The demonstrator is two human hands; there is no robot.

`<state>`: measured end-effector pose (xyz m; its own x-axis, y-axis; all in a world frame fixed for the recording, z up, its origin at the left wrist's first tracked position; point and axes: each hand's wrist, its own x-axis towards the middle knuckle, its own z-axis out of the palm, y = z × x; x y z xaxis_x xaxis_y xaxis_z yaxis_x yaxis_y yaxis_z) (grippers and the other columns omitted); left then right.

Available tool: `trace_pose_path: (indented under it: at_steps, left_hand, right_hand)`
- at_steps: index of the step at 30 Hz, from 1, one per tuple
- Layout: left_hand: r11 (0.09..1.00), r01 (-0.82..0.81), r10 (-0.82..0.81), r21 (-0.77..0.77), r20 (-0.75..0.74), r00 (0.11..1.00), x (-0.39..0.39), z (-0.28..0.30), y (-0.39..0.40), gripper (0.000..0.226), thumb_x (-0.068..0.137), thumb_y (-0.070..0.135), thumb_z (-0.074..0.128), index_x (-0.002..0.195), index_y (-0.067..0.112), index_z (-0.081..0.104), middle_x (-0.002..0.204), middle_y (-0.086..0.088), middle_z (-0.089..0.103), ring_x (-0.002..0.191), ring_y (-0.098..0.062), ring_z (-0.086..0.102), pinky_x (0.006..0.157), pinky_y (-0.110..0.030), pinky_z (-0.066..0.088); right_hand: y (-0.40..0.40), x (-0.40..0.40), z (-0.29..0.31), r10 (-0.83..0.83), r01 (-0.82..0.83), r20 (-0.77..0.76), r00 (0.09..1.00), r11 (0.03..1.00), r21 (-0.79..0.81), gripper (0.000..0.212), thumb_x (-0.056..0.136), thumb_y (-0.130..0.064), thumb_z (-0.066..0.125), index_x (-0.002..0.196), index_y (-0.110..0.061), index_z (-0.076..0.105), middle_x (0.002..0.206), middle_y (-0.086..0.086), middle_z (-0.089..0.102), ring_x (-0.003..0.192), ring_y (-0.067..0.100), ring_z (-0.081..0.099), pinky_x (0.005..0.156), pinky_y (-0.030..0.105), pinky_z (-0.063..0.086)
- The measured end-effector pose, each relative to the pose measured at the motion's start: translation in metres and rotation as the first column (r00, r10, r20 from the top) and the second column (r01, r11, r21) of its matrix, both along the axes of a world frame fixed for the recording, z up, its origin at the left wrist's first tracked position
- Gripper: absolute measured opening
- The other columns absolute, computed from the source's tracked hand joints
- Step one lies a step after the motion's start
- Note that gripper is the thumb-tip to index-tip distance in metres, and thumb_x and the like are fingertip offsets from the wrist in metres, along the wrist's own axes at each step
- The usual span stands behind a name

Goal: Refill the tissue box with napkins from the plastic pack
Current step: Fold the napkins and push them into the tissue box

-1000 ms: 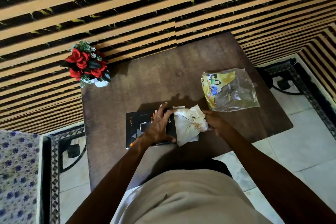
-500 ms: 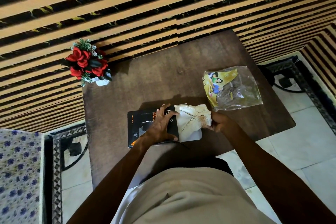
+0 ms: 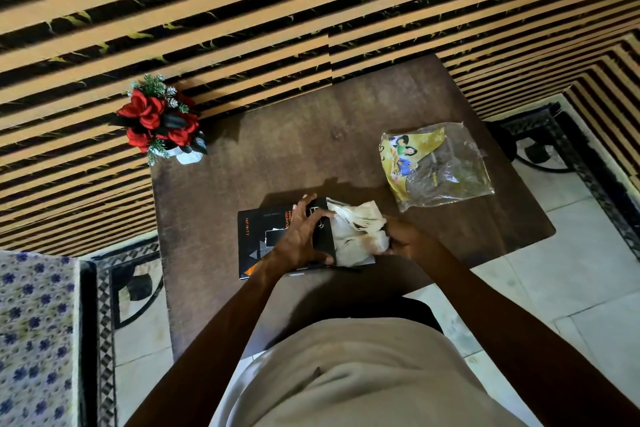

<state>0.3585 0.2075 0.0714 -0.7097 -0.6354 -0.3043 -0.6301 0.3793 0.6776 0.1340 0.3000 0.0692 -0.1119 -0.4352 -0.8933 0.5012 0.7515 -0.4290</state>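
A black tissue box with orange and grey marks lies flat near the front of the brown table. My left hand grips its right end, fingers spread over the top. A stack of white napkins sticks out of the box's open right end. My right hand is closed on the napkins' right side, pressing against them. The clear plastic pack with a yellow printed label lies crumpled on the table to the right, looking hollow.
A small white pot of red artificial flowers stands at the table's back left corner, against a striped orange-and-black wall. A blue-flowered cushion is at the lower left. Tiled floor lies to the right.
My right hand has pushed the napkins leftward, further into the box's open end; the stack is more bunched. My left hand stays on the box.
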Motion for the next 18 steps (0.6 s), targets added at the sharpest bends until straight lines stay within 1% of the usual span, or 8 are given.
trace_pose_path:
  at_steps: [2,4,5,7,10,12,15,18]
  left_hand:
    - [1.000,-0.016,0.016,0.025,0.012,1.000,-0.001,0.004,0.001,0.103,0.051,0.030,0.093,0.138,0.033,0.038,0.159,-0.005,0.002,0.148,-0.030,0.006,0.116,-0.038,0.025]
    - [0.999,-0.031,0.030,0.042,0.019,0.999,-0.001,0.009,0.002,0.110,0.051,0.028,0.093,0.142,0.031,0.032,0.159,-0.005,0.003,0.148,-0.029,0.008,0.113,-0.033,0.023]
    - [0.998,-0.036,0.035,0.046,0.023,0.999,-0.002,0.010,0.003,0.112,0.050,0.028,0.093,0.143,0.031,0.030,0.159,-0.005,0.004,0.148,-0.028,0.008,0.113,-0.032,0.022]
    - [0.998,-0.036,0.035,0.048,0.034,0.999,-0.002,0.012,0.004,0.111,0.051,0.028,0.093,0.142,0.031,0.031,0.160,-0.004,0.004,0.149,-0.028,0.007,0.115,-0.035,0.023]
    - [1.000,0.012,-0.013,0.013,0.067,0.998,0.000,0.007,0.004,0.092,0.054,0.032,0.091,0.133,0.035,0.043,0.160,-0.004,0.002,0.149,-0.031,0.002,0.118,-0.046,0.024]
    - [0.998,0.058,-0.056,-0.031,0.077,0.995,0.002,0.004,0.004,0.073,0.055,0.036,0.089,0.120,0.035,0.055,0.159,-0.006,0.005,0.148,-0.033,0.003,0.119,-0.052,0.023]
    - [0.975,0.182,-0.162,-0.129,0.148,0.976,0.000,0.005,0.005,0.052,0.061,0.038,0.086,0.109,0.032,0.066,0.160,-0.009,0.012,0.149,-0.036,0.001,0.120,-0.060,0.011]
    - [0.955,0.233,-0.193,-0.185,0.211,0.958,-0.006,0.012,0.011,0.040,0.068,0.028,0.082,0.105,0.031,0.069,0.161,-0.004,0.013,0.151,-0.032,-0.004,0.117,-0.056,-0.006]
  right_hand:
    - [0.005,0.004,0.001,0.142,-0.147,-0.139,0.980,0.989,-0.031,0.021,0.100,-0.016,0.045,0.114,-0.016,0.060,0.094,0.006,0.065,0.069,0.013,0.061,0.043,0.023,0.056]
    - [0.003,0.004,-0.001,0.279,-0.304,-0.303,0.911,0.952,-0.037,0.034,0.096,-0.010,0.052,0.130,-0.004,0.053,0.112,0.020,0.065,0.077,0.019,0.060,0.047,0.022,0.052]
    - [0.001,0.004,0.000,0.331,-0.360,-0.343,0.879,0.933,-0.021,0.040,0.093,-0.015,0.059,0.130,-0.002,0.053,0.116,0.022,0.064,0.085,0.024,0.061,0.055,0.026,0.052]
    - [-0.004,0.008,0.007,0.368,-0.380,-0.316,0.875,0.925,0.023,0.054,0.087,-0.042,0.064,0.129,-0.010,0.056,0.120,0.013,0.066,0.103,0.028,0.064,0.078,0.037,0.051]
    - [-0.013,0.011,0.011,0.252,-0.250,-0.279,0.927,0.967,0.045,0.066,0.086,-0.062,0.051,0.136,-0.020,0.047,0.134,0.009,0.059,0.122,0.031,0.055,0.095,0.048,0.044]
    - [-0.014,0.012,0.012,0.283,-0.279,-0.287,0.915,0.959,0.055,0.060,0.088,-0.056,0.054,0.133,-0.017,0.050,0.135,0.009,0.058,0.121,0.029,0.055,0.096,0.047,0.043]
    - [-0.013,0.016,0.013,0.474,-0.476,-0.252,0.844,0.878,0.055,0.045,0.089,-0.035,0.063,0.125,-0.009,0.057,0.126,0.012,0.064,0.104,0.023,0.062,0.091,0.041,0.048]
    - [-0.014,0.020,0.013,0.444,-0.447,-0.307,0.841,0.892,0.068,0.044,0.089,-0.020,0.064,0.129,-0.004,0.053,0.128,0.016,0.061,0.114,0.030,0.060,0.085,0.038,0.047]
